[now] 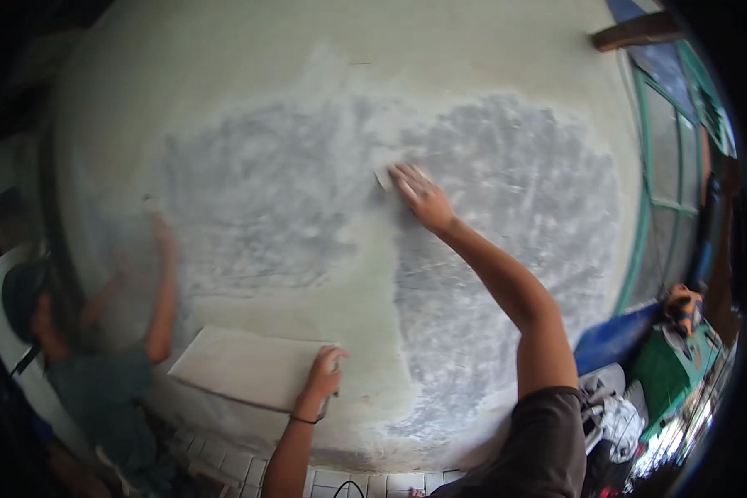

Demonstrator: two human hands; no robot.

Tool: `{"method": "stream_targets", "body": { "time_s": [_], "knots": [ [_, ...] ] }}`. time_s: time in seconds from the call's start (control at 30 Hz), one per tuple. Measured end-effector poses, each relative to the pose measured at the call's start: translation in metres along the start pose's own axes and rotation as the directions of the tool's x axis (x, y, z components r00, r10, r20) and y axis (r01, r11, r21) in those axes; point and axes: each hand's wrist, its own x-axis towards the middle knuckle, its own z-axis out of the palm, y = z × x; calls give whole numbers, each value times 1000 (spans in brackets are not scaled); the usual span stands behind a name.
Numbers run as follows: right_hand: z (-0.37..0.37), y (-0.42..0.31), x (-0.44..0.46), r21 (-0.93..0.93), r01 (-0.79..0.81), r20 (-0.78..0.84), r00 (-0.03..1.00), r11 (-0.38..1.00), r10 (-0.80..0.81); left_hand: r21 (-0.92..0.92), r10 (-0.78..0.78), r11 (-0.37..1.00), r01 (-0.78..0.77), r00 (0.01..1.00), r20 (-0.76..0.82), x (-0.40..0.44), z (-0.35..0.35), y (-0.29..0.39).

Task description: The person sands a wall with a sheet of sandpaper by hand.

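Note:
My right hand (421, 195) is pressed against the wall, its fingers closed around a small pale flat piece (383, 179) that touches the surface; the blur hides what kind it is. Under and around it, the wall (373, 274) has large grey, white-streaked patches on a pale green coat. Lower down, my left hand (327, 373) has its fingers curled over the right edge of a whitish rectangular panel (245, 365). That panel sits in front of the lower wall, tilted.
On the left a co-worker (104, 382) in a dark shirt and cap reaches to the same wall. A green-framed window (668, 158) stands at right. Below it are a green container (676, 378), an orange-black tool (683, 307) and cloths (614, 415). White tiles (382, 484) cover the floor.

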Motion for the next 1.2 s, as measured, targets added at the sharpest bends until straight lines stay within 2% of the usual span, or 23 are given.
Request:
{"method": "stream_targets", "body": {
  "time_s": [0.07, 0.13, 0.27, 0.3, 0.33, 0.37, 0.43, 0.5, 0.6, 0.63, 0.67, 0.7, 0.73, 0.77, 0.83, 0.87, 0.93, 0.97, 1.0, 1.07, 1.1, 1.13, 1.2],
  "knots": [
    [16, -11, -19, -97, 103, -8, 995, 990, -104, -15, -65, 998, 65, 997, 39, -2, -2, 14],
    [11, 8, -32, 316, 167, 127, 968, 934, -216, -16, -31, 999, 32, 999, 37, -3, 2, 7],
    [-2, 24, 2, 52, -16, 95, 995, 999, 11, 16, 11, 1000, -12, 998, 57, -1, 3, 11],
    [-36, -15, 6, 489, -639, 495, 764, 593, 414, -6, -47, 999, 47, 998, 52, -2, -2, 22],
    [-27, -25, -15, 567, -457, 471, 862, 685, 186, -30, -97, 995, 98, 994, 44, 0, -3, 28],
    [9, -15, -45, 281, 239, 103, 956, 929, -276, -35, -36, 999, 38, 999, 39, -1, -2, 19],
    [14, 9, -26, 209, 321, 12, 944, 924, -331, 88, 31, 995, -38, 996, 82, 3, 2, -4],
    [10, 17, -1, 101, 113, 8, 993, 989, -114, -47, -42, 998, 45, 996, 74, 6, 5, -8],
    [10, -20, -24, 156, 173, 141, 971, 973, -195, -107, 14, 994, -18, 999, -38, 7, -1, 8],
    [9, -30, -26, 392, -220, 349, 934, 893, 77, -74, 49, 996, -53, 997, -58, 8, -3, 9],
    [16, -7, -19, 467, -174, 366, 931, 867, -10, -65, 26, 997, -31, 997, -76, 6, -8, 21],
    [12, 10, 0, 141, -49, 298, 954, 989, 5, -45, 18, 999, -21, 997, -77, 10, -14, 40],
    [3, 14, 10, -211, 48, 231, 973, 976, 3, -29, 5, 1000, -7, 998, -67, 8, -19, 57],
    [4, 4, -2, -189, 52, 241, 971, 981, -5, -33, -19, 999, 17, 997, -71, 1, -22, 70],
    [4, -15, -20, 153, 219, 234, 939, 964, -250, -34, -114, 993, 112, 992, -50, -6, -31, 88],
    [4, -13, -16, 164, 222, 226, 940, 961, -256, -29, -123, 992, 122, 991, -58, -13, -34, 90],
    [-1, 2, 3, 336, -156, 306, 951, 929, 49, 14, -200, 980, 200, 980, -22, -24, -32, 91],
    [-1, 5, 10, 194, -67, 145, 989, 979, 39, 7, -210, 978, 210, 977, -29, -27, -30, 87],
    [0, -4, 1, 209, -63, 154, 988, 976, 31, 59, -172, 983, 175, 983, -59, -31, -29, 82],
    [-1, -24, -10, 211, 207, 218, 943, 955, -253, 122, -135, 982, 146, 986, -100, -38, -31, 78],
    [1, -21, -3, 346, -172, 444, 896, 922, 1, 124, -126, 982, 142, 984, -129, -38, -31, 77],
    [4, -11, 7, 351, -165, 441, 898, 922, -7, 120, -121, 983, 140, 981, -153, -39, -30, 76],
    [9, 12, 23, 51, -104, 158, 983, 993, 95, 99, -154, 981, 169, 977, -147, -36, -32, 82]
  ]
}}
